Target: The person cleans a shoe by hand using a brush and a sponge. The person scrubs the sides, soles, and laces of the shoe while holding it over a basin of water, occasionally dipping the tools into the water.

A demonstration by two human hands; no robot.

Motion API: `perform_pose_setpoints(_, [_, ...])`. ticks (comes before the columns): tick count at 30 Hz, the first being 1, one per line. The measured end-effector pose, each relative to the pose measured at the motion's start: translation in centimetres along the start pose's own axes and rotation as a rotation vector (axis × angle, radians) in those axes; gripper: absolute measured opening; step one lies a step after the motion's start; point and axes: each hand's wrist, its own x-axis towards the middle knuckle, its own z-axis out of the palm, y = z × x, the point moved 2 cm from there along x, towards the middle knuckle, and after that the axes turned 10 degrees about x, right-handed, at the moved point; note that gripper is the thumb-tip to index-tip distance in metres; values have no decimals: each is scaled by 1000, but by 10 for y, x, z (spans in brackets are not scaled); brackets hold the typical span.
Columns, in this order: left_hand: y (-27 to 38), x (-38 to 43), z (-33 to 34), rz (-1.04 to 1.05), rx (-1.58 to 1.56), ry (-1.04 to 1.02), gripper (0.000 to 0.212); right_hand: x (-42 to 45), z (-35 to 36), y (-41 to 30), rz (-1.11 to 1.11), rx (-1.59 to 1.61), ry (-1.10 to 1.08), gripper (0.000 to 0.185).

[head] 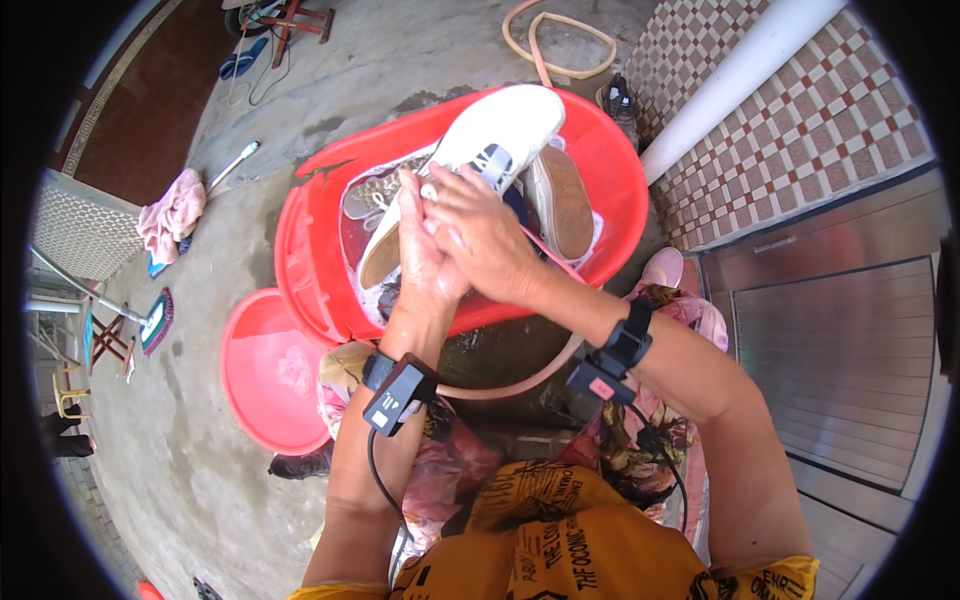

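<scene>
My left hand (424,262) and my right hand (480,232) are pressed together, wet, above a red plastic tub (615,150). The right fingers lie across the left palm, so anything between them is hidden. Just beyond the fingertips a white shoe (510,120) with a dark patch spans the tub, its near part covered by my hands. Another white shoe with a tan sole (566,202) leans at the tub's right side. Part of another tan-soled shoe (381,259) shows left of my hands, and a grey patterned sole (379,193) lies in the suds.
A round pink basin (259,375) stands left of the tub. A hose (547,67) coils beyond it and also runs in front. A dark shoe (619,101) sits by the tiled wall (810,112). A mop head (157,322) and pink cloth (172,214) are left; a metal door (832,360) is right.
</scene>
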Motion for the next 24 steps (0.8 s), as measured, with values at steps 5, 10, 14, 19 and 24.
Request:
perform_pose_setpoints(5, [-10,14,13,61,-11,18,36,9,-17,24,20,-229,42,49])
perform_pose_setpoints(10, [-11,14,-30,129,32,-161,38,4,-1,12,-4,-220,125,52])
perform_pose_setpoints(14, [-12,18,-27,72,-198,-524,45,-4,5,0,37,-52,-14,57])
perform_pose_setpoints(19, [-38,11,24,-12,-20,-8,43,12,-38,41,137,-565,111,60])
perform_pose_setpoints(24, [-12,-4,6,174,300,172,47,-16,15,-3,21,-12,-42,74])
